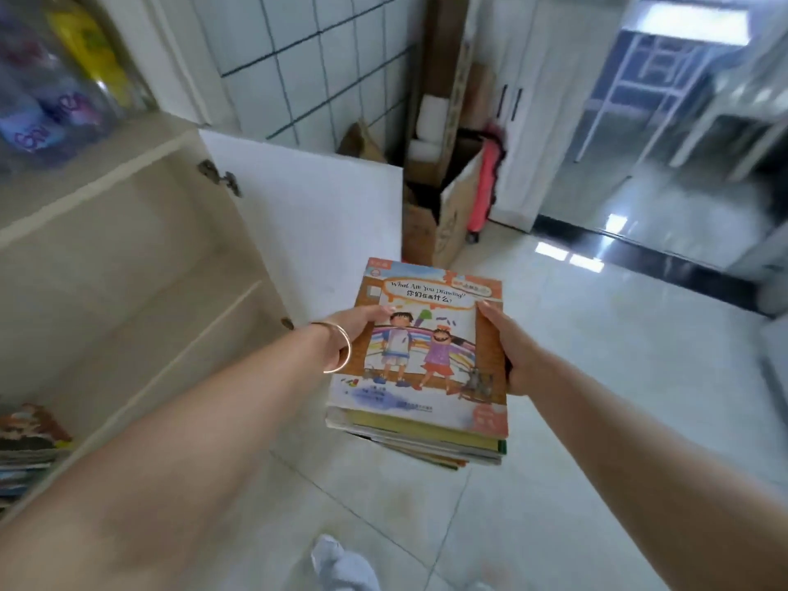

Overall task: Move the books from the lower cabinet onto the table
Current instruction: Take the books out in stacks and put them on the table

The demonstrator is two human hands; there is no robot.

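I hold a stack of thin picture books [426, 356] out in front of me above the tiled floor; the top cover is orange and shows two drawn children. My left hand [354, 330], with a gold bangle at the wrist, grips the stack's left edge. My right hand [507, 343] grips its right edge. The lower cabinet [128, 258] stands open at the left, its shelves beige. More books [25, 445] lie in its bottom left corner. No table is in view.
The white cabinet door [324, 223] stands open just behind the stack. Cardboard boxes [439, 215] and a pink folded thing [484, 185] lean at the tiled wall. A black threshold [639, 253] crosses the glossy floor at the right. My foot [337, 565] shows below.
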